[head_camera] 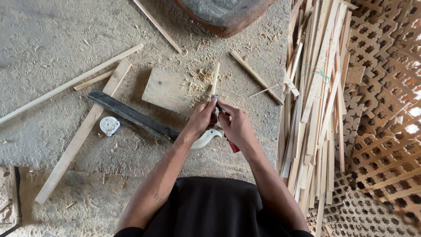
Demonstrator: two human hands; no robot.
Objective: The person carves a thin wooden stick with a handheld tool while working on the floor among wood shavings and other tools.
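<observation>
The left hand (199, 120) and right hand (237, 125) are covering most of the tool (215, 97) between them, so its kind is staying unclear; only a grey tip is showing. A red handle (233, 147) is peeking from under the right wrist. The rusty basin (223, 17) is running off the top edge. The lattice panels (386, 131) are blurring at the right.

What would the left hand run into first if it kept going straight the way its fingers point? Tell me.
The left hand points up and slightly right in the view, fingertips already on the thin wooden strip. Straight on, it would likely slide along that strip over the flat board and the shavings, though depth is unclear.
</observation>
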